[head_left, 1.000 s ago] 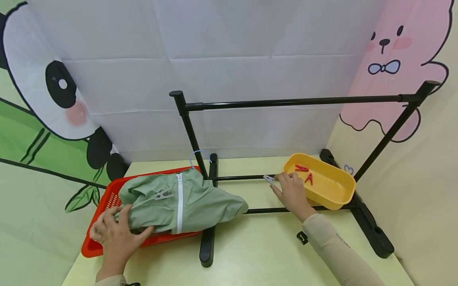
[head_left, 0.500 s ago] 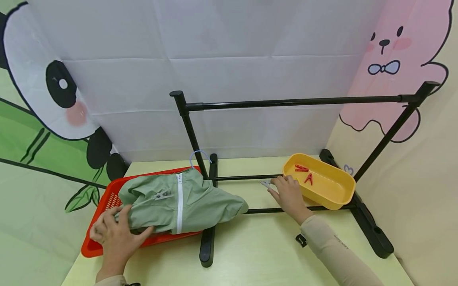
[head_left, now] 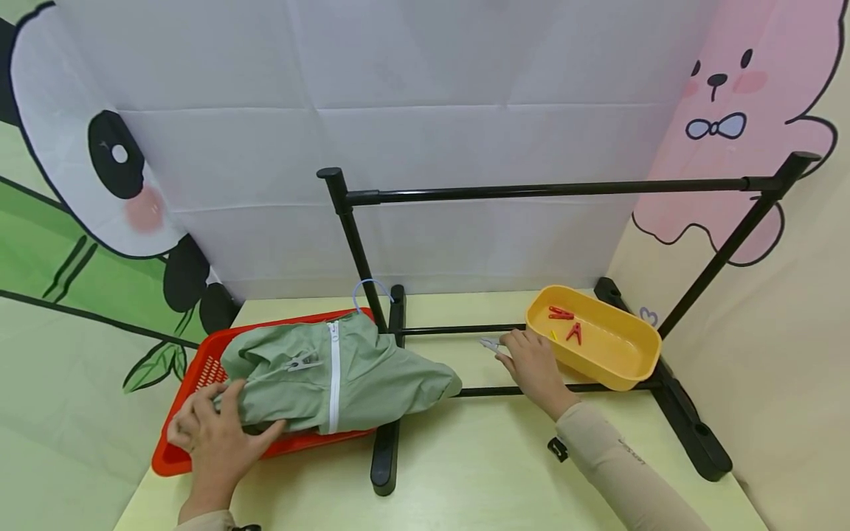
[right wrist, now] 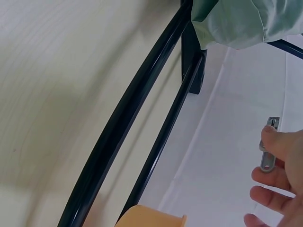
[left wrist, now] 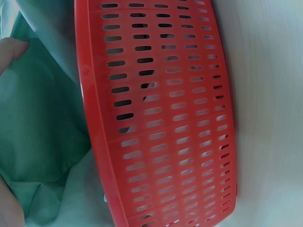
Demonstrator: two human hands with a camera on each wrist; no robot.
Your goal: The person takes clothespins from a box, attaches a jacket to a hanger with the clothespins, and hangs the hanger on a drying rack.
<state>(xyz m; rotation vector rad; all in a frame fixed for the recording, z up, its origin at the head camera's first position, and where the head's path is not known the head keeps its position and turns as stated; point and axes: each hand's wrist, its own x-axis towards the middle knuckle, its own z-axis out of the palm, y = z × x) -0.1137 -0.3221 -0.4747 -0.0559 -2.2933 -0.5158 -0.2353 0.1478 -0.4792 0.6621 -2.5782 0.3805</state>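
Note:
My right hand (head_left: pixel 534 372) pinches a grey clothespin (head_left: pixel 490 344) between thumb and fingers, just left of the yellow tray (head_left: pixel 647 361). The right wrist view shows the same clothespin (right wrist: pixel 268 161) upright in the fingertips. Across the red basket (head_left: pixel 174 428) lies a green zip-up jacket (head_left: pixel 372 376), its blue hanger hook (head_left: pixel 373 280) sticking out at the collar. A second grey clothespin (head_left: pixel 303 361) is on the jacket's front. My left hand (head_left: pixel 215 435) rests on the jacket's left end, thumb and fingers spread apart. Close up, green cloth (left wrist: pixel 33 113) lies between them.
A black rack (head_left: pixel 531 193) stands over the table, with two low bars and a foot (head_left: pixel 385 461) beside the basket. Red clothespins (head_left: pixel 561 313) and a small yellow piece (head_left: pixel 554 335) lie in the tray. A printed cloth backdrop (head_left: pixel 465 140) hangs behind.
My right hand has shifted slightly left and toward me with the clothespin, and a yellow piece in the tray now shows. The left hand and jacket stay put.

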